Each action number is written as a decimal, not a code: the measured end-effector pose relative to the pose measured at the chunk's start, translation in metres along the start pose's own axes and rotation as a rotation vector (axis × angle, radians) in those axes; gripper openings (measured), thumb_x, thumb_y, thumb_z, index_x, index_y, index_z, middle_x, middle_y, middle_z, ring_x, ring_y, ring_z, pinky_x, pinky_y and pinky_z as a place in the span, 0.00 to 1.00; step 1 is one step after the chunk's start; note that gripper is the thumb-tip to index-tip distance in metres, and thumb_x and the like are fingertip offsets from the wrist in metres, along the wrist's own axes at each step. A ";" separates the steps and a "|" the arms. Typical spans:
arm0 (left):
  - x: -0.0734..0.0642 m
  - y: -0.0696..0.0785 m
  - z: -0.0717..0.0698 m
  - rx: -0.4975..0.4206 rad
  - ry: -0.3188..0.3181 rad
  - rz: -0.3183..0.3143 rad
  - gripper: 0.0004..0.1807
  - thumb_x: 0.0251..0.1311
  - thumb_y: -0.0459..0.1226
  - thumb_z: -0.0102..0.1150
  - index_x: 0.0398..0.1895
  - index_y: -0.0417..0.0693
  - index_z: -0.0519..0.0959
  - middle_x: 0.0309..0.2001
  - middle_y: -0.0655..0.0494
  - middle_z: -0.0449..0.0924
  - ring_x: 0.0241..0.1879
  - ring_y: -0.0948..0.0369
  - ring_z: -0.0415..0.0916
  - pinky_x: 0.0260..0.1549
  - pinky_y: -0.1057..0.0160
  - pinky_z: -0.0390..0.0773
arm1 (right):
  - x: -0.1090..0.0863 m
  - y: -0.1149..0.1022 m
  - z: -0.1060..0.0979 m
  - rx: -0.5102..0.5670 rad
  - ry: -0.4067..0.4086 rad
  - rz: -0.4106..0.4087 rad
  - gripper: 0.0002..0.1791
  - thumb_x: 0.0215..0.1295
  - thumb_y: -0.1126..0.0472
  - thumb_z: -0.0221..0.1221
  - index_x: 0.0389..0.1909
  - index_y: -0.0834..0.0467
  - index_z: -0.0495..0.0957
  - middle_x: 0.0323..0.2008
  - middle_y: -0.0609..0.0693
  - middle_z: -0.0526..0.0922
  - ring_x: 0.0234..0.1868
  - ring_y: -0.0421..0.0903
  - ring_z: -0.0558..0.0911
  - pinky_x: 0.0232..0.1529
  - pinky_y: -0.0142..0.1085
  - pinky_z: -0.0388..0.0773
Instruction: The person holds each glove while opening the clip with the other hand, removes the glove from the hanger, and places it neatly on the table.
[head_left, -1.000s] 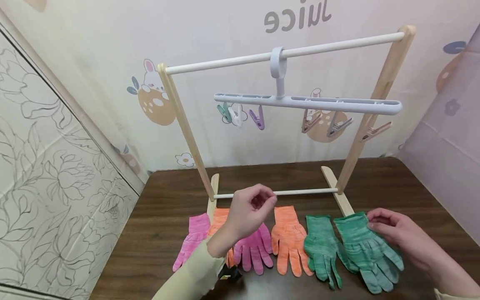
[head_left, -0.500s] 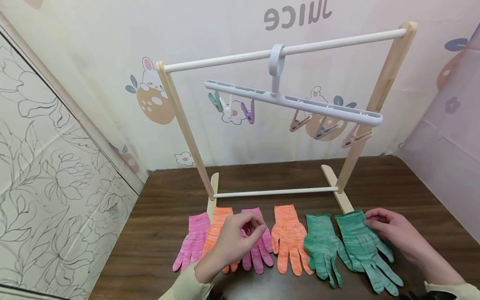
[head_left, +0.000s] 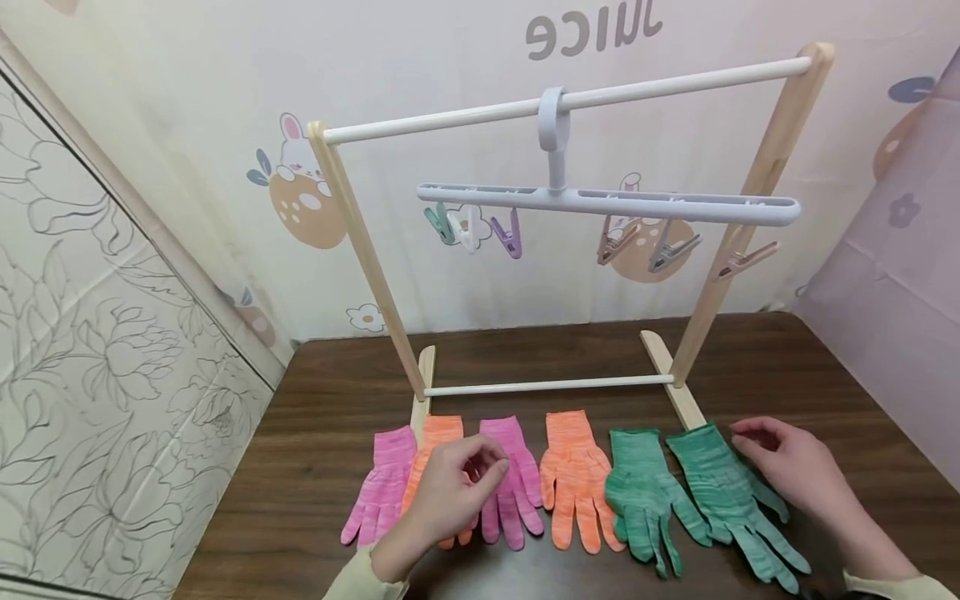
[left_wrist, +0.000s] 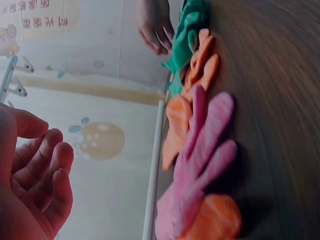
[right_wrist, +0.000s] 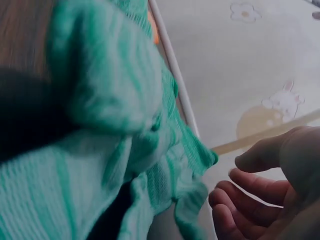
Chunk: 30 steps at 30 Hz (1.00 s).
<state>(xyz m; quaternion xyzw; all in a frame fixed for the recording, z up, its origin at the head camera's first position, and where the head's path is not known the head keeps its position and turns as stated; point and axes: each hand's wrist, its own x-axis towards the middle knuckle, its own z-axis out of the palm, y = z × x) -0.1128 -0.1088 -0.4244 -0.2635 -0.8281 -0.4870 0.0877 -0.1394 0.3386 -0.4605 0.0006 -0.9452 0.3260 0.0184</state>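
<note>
A row of knit gloves lies along the dark table. From the left come a pink glove [head_left: 382, 483], an orange glove [head_left: 438, 437], a second pink glove [head_left: 517, 483], a second orange glove [head_left: 573, 479], and two green ones. My left hand [head_left: 450, 483] hovers over the left orange glove and the pink one beside it, fingers loosely curled around nothing. Beside the cuff of the rightmost green glove [head_left: 723, 483] is my right hand [head_left: 798, 467]. In the right wrist view its thumb and fingers [right_wrist: 250, 200] are apart with nothing between them. The other green glove [head_left: 645, 483] lies just left.
A wooden rack with a white top bar [head_left: 450, 121] stands behind the gloves. From it hangs a pale blue hanger [head_left: 615, 202] with several clips, including a purple clip [head_left: 508, 235]. Its lower bar [head_left: 547, 386] runs near the table [head_left: 300, 467]. Patterned walls enclose the back and sides.
My left hand has moved down and left. My right hand has let go of the rightmost green glove, which now lies flatter. The hanger has swung one way and back.
</note>
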 end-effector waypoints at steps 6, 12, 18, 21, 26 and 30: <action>-0.007 -0.009 -0.010 0.049 0.046 -0.083 0.04 0.64 0.36 0.64 0.33 0.57 0.81 0.25 0.70 0.77 0.24 0.68 0.74 0.23 0.66 0.78 | -0.013 -0.024 0.003 -0.018 0.118 -0.061 0.15 0.71 0.56 0.59 0.48 0.63 0.81 0.41 0.59 0.84 0.37 0.52 0.82 0.29 0.38 0.74; -0.009 -0.015 -0.014 0.077 0.055 -0.113 0.01 0.64 0.36 0.63 0.36 0.53 0.82 0.28 0.70 0.77 0.28 0.67 0.75 0.24 0.66 0.78 | -0.019 -0.054 0.011 0.014 0.243 -0.177 0.10 0.67 0.61 0.63 0.47 0.60 0.82 0.41 0.54 0.82 0.34 0.25 0.73 0.29 0.26 0.72; -0.006 -0.020 -0.014 0.313 0.130 -0.019 0.07 0.61 0.36 0.65 0.41 0.56 0.81 0.35 0.68 0.77 0.37 0.65 0.77 0.31 0.64 0.78 | -0.021 -0.084 0.026 0.010 0.313 -0.304 0.12 0.62 0.64 0.66 0.46 0.55 0.82 0.45 0.51 0.81 0.39 0.37 0.78 0.32 0.35 0.76; -0.005 -0.022 -0.014 0.454 0.152 0.041 0.07 0.59 0.38 0.66 0.41 0.54 0.82 0.41 0.65 0.78 0.43 0.63 0.78 0.38 0.60 0.79 | -0.023 -0.095 0.036 0.006 0.318 -0.351 0.14 0.60 0.65 0.67 0.47 0.56 0.82 0.48 0.53 0.80 0.44 0.52 0.78 0.36 0.48 0.76; -0.002 -0.026 -0.011 0.607 0.162 0.102 0.13 0.57 0.40 0.67 0.46 0.50 0.84 0.48 0.58 0.80 0.47 0.59 0.76 0.42 0.57 0.80 | -0.022 -0.109 0.048 0.015 0.317 -0.401 0.18 0.56 0.65 0.68 0.49 0.58 0.81 0.54 0.58 0.77 0.54 0.61 0.72 0.44 0.59 0.68; 0.001 -0.027 -0.008 0.693 0.160 0.101 0.21 0.56 0.44 0.68 0.53 0.47 0.82 0.57 0.49 0.79 0.51 0.52 0.75 0.46 0.50 0.79 | -0.018 -0.117 0.052 -0.003 0.326 -0.426 0.23 0.56 0.61 0.70 0.53 0.59 0.80 0.58 0.60 0.74 0.58 0.64 0.68 0.49 0.62 0.65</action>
